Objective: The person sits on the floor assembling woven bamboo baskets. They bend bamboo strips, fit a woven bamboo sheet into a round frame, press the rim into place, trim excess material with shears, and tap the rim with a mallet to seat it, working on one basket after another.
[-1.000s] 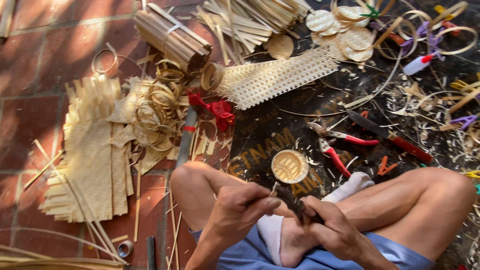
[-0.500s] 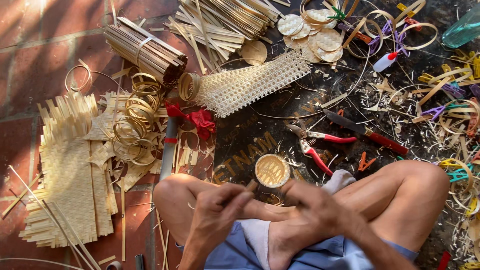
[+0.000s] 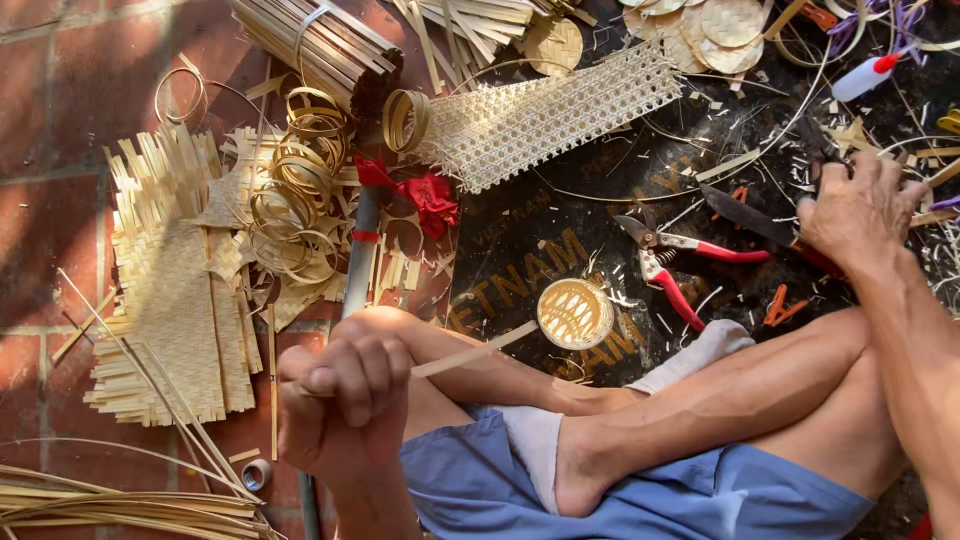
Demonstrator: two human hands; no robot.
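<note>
Two bare hands are working apart: the left hand (image 3: pixel 340 400) is closing in a fist round a thin pale bamboo strip (image 3: pixel 470 352), keeping it raised over the knee, while the right hand (image 3: pixel 860 215) is gripping a dark-bladed knife (image 3: pixel 750 217) lying beside red-handled pruning shears (image 3: pixel 672 262).

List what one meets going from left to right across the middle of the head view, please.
Flat woven bamboo mat → loose bamboo rings → left hand gripping a thin strip → small round woven disc → red-handled pruning shears → right hand on a dark knife.
</note>
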